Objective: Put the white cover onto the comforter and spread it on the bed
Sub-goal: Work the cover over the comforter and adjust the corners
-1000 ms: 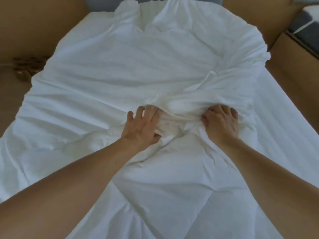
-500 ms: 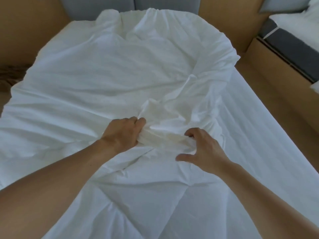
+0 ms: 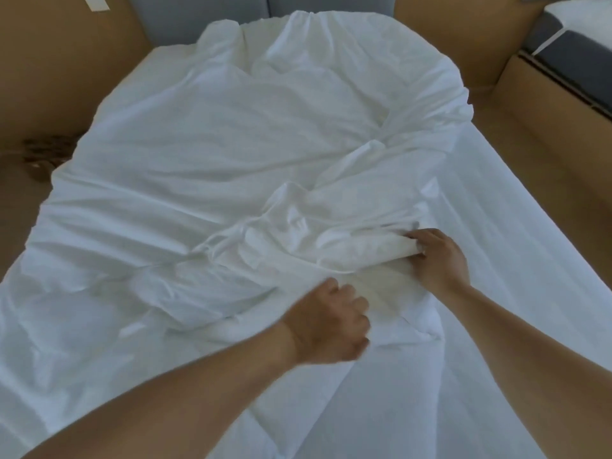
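the right hand [image 3: 437, 256] has its fingers and thumb curled in a pinch on a thick rolled fold of the white cover [image 3: 215, 160], taking it at the fold's right end. the left hand [image 3: 326, 321] sits nearer the person and to the left of the right hand, well apart from it, with its fingers curled into a fist right at the cover's hem. it is blurred, so i cannot tell whether any cloth is inside the fist.

the white cover lies rumpled and bunched over most of the bed [image 3: 546, 326], stretching away beyond both hands and far out to the left of the left hand. a ridge of gathered cloth runs from the right hand's fold leftward, just beyond the left hand. between the two hands there is a flatter, slightly cream patch of cloth.

the comforter [image 3: 381, 402] lies on the person's side of the hands, running down under both forearms, with soft creases in it.

to the right of the right hand the bed's striped sheet [image 3: 496, 210] is bare. far beyond the hands is a grey headboard [image 3: 198, 14]. a tan floor [image 3: 49, 77] is off to the left, and part of a second bed [image 3: 579, 31] shows far to the right.
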`<act>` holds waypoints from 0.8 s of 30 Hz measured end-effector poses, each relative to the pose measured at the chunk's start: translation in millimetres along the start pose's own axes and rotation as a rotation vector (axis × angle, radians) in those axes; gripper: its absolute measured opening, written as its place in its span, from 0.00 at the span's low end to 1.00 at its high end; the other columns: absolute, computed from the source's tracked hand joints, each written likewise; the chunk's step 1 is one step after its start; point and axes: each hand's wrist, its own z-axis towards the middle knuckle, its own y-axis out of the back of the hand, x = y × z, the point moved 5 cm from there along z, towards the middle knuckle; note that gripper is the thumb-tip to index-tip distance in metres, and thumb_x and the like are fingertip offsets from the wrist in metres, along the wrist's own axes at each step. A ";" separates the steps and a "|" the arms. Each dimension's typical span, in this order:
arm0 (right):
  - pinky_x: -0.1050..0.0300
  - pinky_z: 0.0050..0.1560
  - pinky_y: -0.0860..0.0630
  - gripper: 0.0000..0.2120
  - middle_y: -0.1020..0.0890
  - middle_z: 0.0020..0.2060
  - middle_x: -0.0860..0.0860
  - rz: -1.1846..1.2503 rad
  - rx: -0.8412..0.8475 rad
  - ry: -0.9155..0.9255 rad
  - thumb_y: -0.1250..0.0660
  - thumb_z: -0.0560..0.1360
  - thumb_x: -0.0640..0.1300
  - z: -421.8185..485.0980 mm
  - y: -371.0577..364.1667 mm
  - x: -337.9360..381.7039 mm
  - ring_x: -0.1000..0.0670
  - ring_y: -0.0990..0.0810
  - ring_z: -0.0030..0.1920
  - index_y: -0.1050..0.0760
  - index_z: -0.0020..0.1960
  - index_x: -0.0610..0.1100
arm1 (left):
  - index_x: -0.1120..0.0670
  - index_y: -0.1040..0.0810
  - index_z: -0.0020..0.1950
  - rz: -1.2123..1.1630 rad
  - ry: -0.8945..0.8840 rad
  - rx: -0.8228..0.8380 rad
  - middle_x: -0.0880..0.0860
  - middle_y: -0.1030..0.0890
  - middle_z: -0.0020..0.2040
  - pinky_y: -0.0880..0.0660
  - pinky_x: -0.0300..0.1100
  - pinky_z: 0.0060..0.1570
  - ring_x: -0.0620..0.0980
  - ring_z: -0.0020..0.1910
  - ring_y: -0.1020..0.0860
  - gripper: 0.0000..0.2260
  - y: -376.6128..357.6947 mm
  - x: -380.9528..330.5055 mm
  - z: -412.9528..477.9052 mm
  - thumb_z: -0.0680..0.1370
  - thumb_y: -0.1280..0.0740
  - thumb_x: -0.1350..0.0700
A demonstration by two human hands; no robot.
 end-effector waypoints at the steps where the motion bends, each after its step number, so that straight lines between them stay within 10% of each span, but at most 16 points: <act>1: 0.52 0.59 0.30 0.19 0.23 0.64 0.49 0.013 0.017 0.003 0.36 0.77 0.37 1.2 0.8 -0.3 0.43 0.26 0.64 0.22 0.66 0.48 | 0.54 0.21 0.40 0.001 0.039 0.148 0.53 0.24 0.39 0.39 0.44 0.35 0.53 0.35 0.27 0.18 -14.7 -19.5 15.9 0.68 0.31 0.39; 4: 0.55 0.56 0.31 0.19 0.21 0.62 0.50 0.017 0.033 0.067 0.39 0.78 0.37 6.2 6.4 -2.8 0.45 0.25 0.62 0.23 0.66 0.47 | 0.59 0.20 0.58 -0.027 0.306 0.469 0.58 0.26 0.51 0.38 0.42 0.33 0.52 0.33 0.28 0.37 -64.0 -46.6 55.4 0.58 0.27 0.34; 8: 0.57 0.50 0.32 0.17 0.20 0.59 0.49 -0.024 0.076 0.130 0.39 0.79 0.38 12.4 11.1 -11.5 0.44 0.24 0.59 0.23 0.66 0.46 | 0.62 0.22 0.60 0.010 0.365 0.654 0.60 0.25 0.50 0.35 0.46 0.37 0.53 0.37 0.23 0.21 -82.0 -40.5 80.7 0.70 0.26 0.55; 13: 0.57 0.50 0.34 0.17 0.21 0.58 0.50 -0.059 0.126 0.120 0.40 0.80 0.39 14.4 5.8 -12.5 0.45 0.25 0.58 0.24 0.66 0.48 | 0.53 0.22 0.32 0.151 0.147 0.464 0.51 0.27 0.28 0.43 0.40 0.30 0.48 0.21 0.31 0.03 -69.7 -29.4 60.3 0.61 0.32 0.60; 19: 0.54 0.36 0.33 0.09 0.22 0.41 0.50 0.261 0.079 -0.080 0.44 0.82 0.41 22.8 22.4 -6.4 0.45 0.25 0.43 0.25 0.52 0.43 | 0.57 0.22 0.43 0.192 0.151 0.103 0.54 0.26 0.33 0.36 0.40 0.25 0.52 0.24 0.28 0.06 14.0 27.4 28.8 0.74 0.37 0.58; 24: 0.54 0.34 0.37 0.21 0.26 0.33 0.46 0.415 0.102 -0.163 0.40 0.81 0.53 23.6 43.7 21.9 0.44 0.29 0.36 0.28 0.43 0.35 | 0.58 0.22 0.56 0.298 0.612 0.298 0.57 0.21 0.49 0.29 0.45 0.28 0.59 0.35 0.19 0.12 70.0 156.4 -20.0 0.79 0.43 0.58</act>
